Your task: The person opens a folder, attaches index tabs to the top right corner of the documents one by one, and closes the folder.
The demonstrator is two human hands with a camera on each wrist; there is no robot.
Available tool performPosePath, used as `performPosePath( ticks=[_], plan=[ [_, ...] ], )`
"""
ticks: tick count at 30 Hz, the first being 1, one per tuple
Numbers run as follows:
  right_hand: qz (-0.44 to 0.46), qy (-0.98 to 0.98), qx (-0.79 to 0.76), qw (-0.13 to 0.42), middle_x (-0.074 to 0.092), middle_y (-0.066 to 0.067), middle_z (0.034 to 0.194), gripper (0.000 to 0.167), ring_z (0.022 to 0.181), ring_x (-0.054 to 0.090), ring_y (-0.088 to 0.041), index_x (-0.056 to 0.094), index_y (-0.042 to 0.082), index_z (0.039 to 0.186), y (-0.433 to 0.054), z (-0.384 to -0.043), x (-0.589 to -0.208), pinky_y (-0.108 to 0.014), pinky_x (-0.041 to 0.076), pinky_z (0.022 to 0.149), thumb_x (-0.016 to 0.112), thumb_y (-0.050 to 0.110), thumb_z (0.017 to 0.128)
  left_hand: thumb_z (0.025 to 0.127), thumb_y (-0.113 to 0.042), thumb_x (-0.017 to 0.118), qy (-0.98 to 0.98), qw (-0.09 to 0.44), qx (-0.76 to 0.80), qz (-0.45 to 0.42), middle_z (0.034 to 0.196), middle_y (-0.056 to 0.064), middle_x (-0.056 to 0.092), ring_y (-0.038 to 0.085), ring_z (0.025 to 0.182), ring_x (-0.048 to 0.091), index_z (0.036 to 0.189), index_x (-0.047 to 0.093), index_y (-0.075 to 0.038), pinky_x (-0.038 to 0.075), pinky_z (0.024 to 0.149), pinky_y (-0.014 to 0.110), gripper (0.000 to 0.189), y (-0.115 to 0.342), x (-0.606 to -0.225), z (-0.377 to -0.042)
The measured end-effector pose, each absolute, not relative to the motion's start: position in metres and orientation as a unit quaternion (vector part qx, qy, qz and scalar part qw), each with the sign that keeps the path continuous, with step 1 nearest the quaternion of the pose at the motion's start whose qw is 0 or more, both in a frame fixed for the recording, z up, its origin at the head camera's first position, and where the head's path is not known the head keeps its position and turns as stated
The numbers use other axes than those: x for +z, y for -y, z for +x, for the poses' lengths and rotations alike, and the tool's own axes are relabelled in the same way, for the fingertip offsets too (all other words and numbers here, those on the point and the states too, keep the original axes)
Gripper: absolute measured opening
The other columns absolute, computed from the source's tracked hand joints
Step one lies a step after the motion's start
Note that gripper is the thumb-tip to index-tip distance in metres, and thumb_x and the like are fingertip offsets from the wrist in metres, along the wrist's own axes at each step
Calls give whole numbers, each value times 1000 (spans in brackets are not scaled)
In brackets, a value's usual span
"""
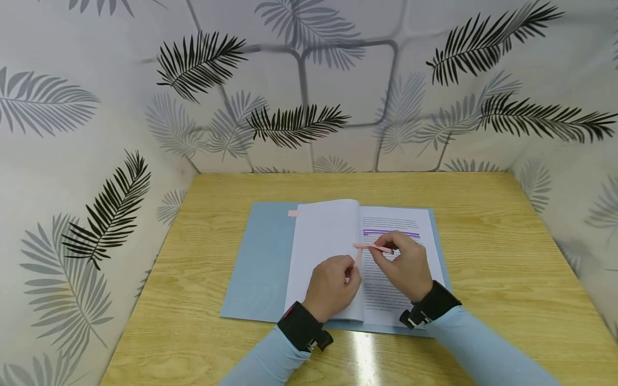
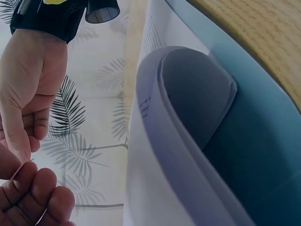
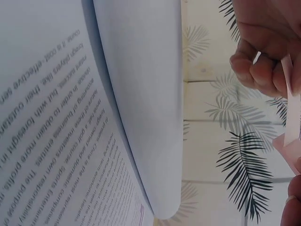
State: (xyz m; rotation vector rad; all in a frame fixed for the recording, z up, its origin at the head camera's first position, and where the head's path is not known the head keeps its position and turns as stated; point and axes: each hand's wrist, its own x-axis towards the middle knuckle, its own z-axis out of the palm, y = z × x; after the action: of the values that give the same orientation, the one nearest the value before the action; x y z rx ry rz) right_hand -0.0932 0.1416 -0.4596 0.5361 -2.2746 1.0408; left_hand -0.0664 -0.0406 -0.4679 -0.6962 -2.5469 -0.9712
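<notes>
A booklet with a blue cover [image 1: 260, 268] lies open, its printed right page [image 1: 386, 300] bearing purple highlighted lines [image 1: 410, 235]. Above its middle, my left hand [image 1: 333, 284] pinches the lower end of a pink sticky tab [image 1: 358, 258]. The tab's upper end meets the narrow pink sticky-tab pad [image 1: 381, 248] that my right hand [image 1: 405, 268] holds between thumb and fingers. Seen from the right wrist, the tab [image 3: 292, 117] runs between both hands; whether it is still stuck to the pad I cannot tell. My left fingers [image 2: 40, 188] hide most of it in the left wrist view.
Another pink tab [image 1: 293, 213] sticks out from the left page's upper edge. The turned pages [image 2: 188, 94] curl up from the cover. Wooden table [image 1: 492, 257] surrounds the booklet, and a leaf-patterned sheet [image 1: 338, 80] hangs behind and at the sides.
</notes>
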Motion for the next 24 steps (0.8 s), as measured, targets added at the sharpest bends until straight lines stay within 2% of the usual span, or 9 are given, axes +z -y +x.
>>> performPosePath(
  ticks=[8,16,21,24],
  plan=[
    [177,859,386,287,66,-2,79,22,69,59,-12,64,7,83,-151,-99,-455,-12,47,70,83,5,73,87,-12,60,895,165,-337,-243,58,-8,41,6,52,38,66,54,-14,27,49,17,22,43,-468,-66],
    [131,859,394,301,66,-8,80,20,68,58,-16,63,2,83,-170,-109,-449,-6,42,69,81,0,74,87,-11,59,896,164,-340,-235,58,-8,42,6,53,40,67,55,-15,29,49,17,21,47,-474,-63],
    [54,869,434,231,65,-6,89,14,76,55,-14,66,5,92,-196,-122,-453,-12,43,67,76,7,82,88,-11,57,896,171,-344,-224,60,-8,45,5,54,41,67,55,-16,31,50,17,22,53,-479,-61],
    [-30,858,486,166,64,-7,99,21,85,53,-14,67,5,104,-218,-132,-456,-16,43,69,71,18,88,87,-10,57,894,176,-350,-219,61,-8,47,5,54,42,67,56,-16,33,50,17,21,58,-481,-61]
  ],
)
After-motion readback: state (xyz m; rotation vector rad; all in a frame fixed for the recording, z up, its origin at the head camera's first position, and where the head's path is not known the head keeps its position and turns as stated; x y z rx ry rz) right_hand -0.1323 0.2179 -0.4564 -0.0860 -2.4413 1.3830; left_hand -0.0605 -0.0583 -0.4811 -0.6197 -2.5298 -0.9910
